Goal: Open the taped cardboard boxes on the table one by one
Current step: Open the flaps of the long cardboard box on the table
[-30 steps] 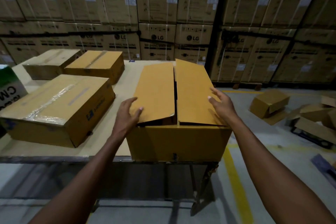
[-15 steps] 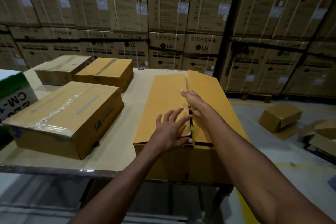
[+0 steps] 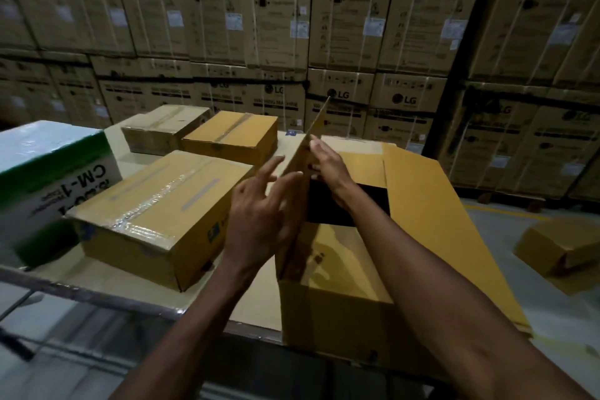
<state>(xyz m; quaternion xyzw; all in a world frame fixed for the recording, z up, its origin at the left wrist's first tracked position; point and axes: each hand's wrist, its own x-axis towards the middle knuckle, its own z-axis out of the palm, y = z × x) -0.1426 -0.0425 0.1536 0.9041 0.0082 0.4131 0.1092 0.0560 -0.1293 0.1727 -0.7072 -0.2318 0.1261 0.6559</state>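
Observation:
A brown cardboard box [image 3: 341, 312] stands at the table's near right corner with its top open and a dark inside. Its left flap [image 3: 316, 127] stands nearly upright, and its right flap [image 3: 431, 204] lies folded out to the right. My left hand [image 3: 259, 221] is at the outer side of the raised flap, fingers spread and touching it. My right hand [image 3: 331, 166] lies with straight fingers against the flap's inner side. Three taped boxes sit to the left: a large near one [image 3: 152, 204] and two farther ones [image 3: 230, 136], [image 3: 165, 127].
A white and green carton [image 3: 48, 178] stands at the table's left end. The table [image 3: 253, 295] has a metal front edge. An opened box [image 3: 558, 247] lies on the floor at right. Stacked washing machine cartons [image 3: 276, 26] form a wall behind.
The box's flaps lay shut under both hands. Now the right flap is folded out and the left flap is lifted upright between my hands. The view has moved closer.

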